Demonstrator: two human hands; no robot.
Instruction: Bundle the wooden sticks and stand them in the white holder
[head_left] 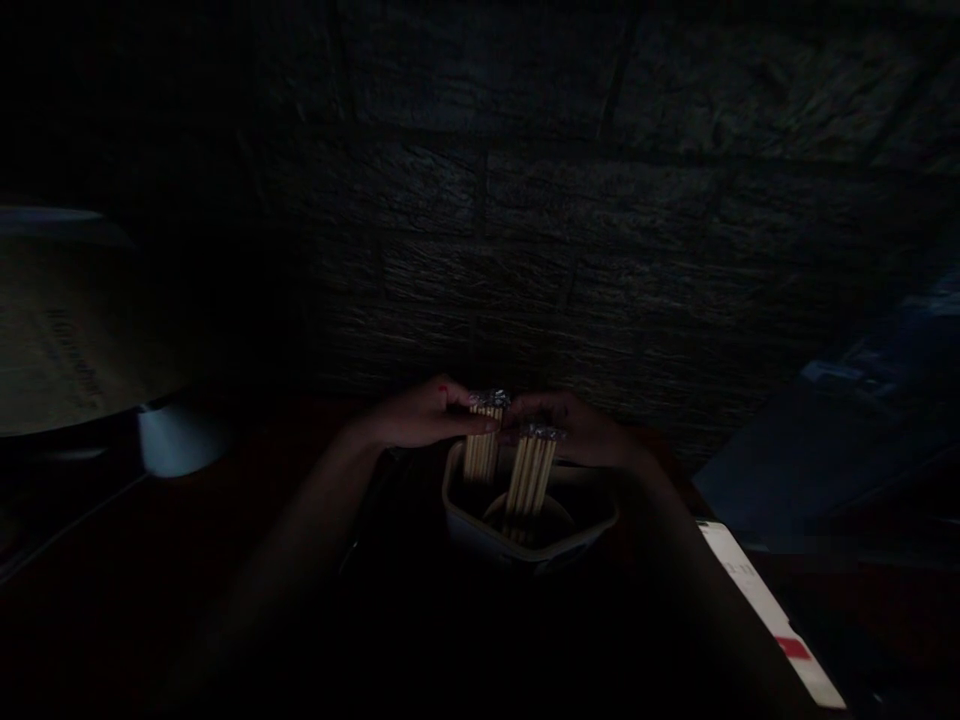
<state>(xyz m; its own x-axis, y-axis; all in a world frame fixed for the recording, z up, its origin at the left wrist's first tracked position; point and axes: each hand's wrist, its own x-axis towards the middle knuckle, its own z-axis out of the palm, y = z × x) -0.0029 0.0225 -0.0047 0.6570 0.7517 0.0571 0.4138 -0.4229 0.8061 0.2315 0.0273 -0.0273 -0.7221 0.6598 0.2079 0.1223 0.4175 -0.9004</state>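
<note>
The picture is very dark. My left hand is closed around a bundle of pale wooden sticks, its thumb lying across their upper part. A second bundle of wooden sticks leans beside it, slightly nearer to me. Behind that bundle, my right hand has its fingers curled towards its top; most of the fingertips are hidden. Something shiny, like clear film or foil, covers the top of both bundles. Their lower ends reach into an angular, light-rimmed container, where a curved rim also shows faintly.
A lit phone screen lies to the right of my right forearm. A brick-patterned wall rises behind. At the left are a large tan object with printing and a pale cup-like object. A bluish panel slants at the right.
</note>
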